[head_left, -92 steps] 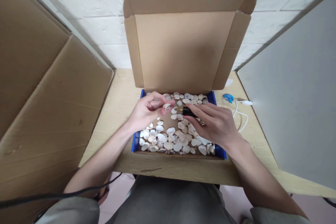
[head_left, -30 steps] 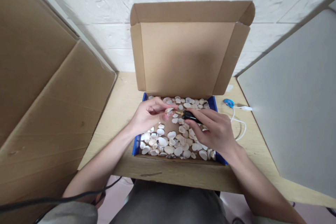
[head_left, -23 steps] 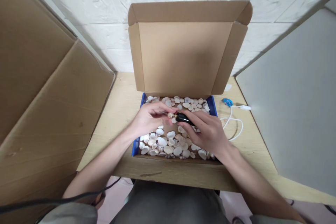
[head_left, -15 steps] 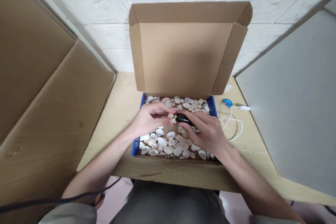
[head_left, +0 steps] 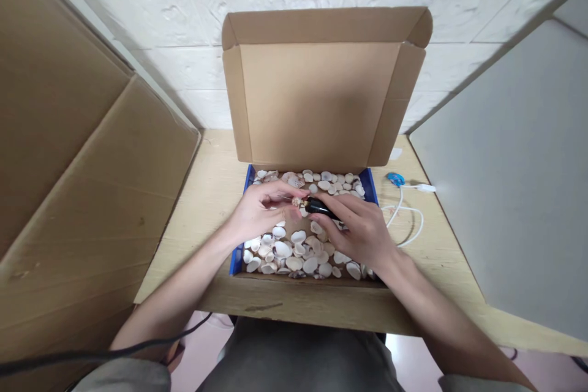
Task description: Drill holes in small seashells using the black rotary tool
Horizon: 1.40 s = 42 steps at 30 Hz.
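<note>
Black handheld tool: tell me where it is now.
In the head view, the black handheld tool is in the right hand, near the middle, over the open cardboard box, its front end at the small shell in the left hand.

Left hand [head_left: 257,211] and right hand [head_left: 361,226] face each other at close quarters, both gripping.
The left thumb [head_left: 288,214] sits on the near side of its pinch, arched fingers [head_left: 281,186] opposite; the right hand, back turned up, curls its hold just beside it. Behind the grips, left forearm [head_left: 184,291] and right forearm [head_left: 441,306] slant outward.
</note>
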{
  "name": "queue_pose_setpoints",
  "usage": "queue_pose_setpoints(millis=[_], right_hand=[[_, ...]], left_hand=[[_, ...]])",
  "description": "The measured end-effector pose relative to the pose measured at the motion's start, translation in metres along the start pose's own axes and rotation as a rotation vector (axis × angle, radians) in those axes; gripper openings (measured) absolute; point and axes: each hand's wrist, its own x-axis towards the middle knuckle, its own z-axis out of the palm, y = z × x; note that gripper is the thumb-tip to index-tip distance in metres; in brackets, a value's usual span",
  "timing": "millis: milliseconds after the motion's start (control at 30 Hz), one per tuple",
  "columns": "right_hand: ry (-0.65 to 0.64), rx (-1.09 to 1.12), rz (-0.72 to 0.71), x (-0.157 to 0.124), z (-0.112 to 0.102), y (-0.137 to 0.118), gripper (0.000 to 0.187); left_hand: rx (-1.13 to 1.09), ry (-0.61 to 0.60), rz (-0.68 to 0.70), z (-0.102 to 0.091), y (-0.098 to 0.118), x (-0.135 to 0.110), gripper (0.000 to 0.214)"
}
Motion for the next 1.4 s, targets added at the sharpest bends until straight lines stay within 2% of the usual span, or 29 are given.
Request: queue_pose_setpoints(millis=[133,300,367,433,467,533,667,767,867,1067,1167,1300,1400], right_hand=[[0.044,-0.138,-0.042,-0.001,-0.002,0.003,0.024],[0.125,-0.253,-0.025,0.000,-0.007,0.011,0.021],[0.169,-0.265,0.018,0.001,-0.007,0.014,0.018],[0.202,-0.254,0.061,0.001,-0.007,0.015,0.018],[0.209,-0.243,0.081,0.002,-0.006,0.016,0.018],[0.215,-0.223,0.108,0.002,-0.004,0.016,0.018],[0.208,-0.201,0.129,0.002,-0.001,0.015,0.020],[0.188,-0.186,0.156,0.001,0.000,0.016,0.020],[0.178,-0.161,0.173,0.001,0.001,0.017,0.021],[0.172,-0.118,0.183,0.000,0.001,0.018,0.021],[0.173,-0.118,0.179,0.001,0.001,0.018,0.020],[0.180,-0.121,0.173,0.001,0.002,0.018,0.021],[0.172,-0.103,0.181,0.001,0.003,0.019,0.022]], left_hand=[[0.070,0.055,-0.001,0.000,0.005,0.000,0.020],[0.099,0.230,0.024,-0.007,0.006,0.002,0.029],[0.198,0.272,0.058,-0.012,0.005,0.003,0.034],[0.393,0.275,0.109,-0.015,0.004,0.002,0.037],[0.519,0.253,0.127,-0.017,0.004,0.002,0.035],[0.733,0.127,0.193,-0.018,0.003,0.001,0.028],[0.916,-0.145,0.313,-0.017,0.004,-0.001,0.027],[1.036,-0.278,0.305,-0.016,0.004,-0.002,0.030],[1.101,-0.354,0.263,-0.014,0.004,-0.004,0.034],[1.053,-0.447,0.191,-0.007,0.010,-0.008,0.031],[1.043,-0.384,0.222,-0.011,0.010,-0.007,0.028],[1.152,-0.116,0.310,-0.027,0.007,-0.003,0.028],[1.237,-0.100,0.316,-0.037,0.005,0.000,0.025]])
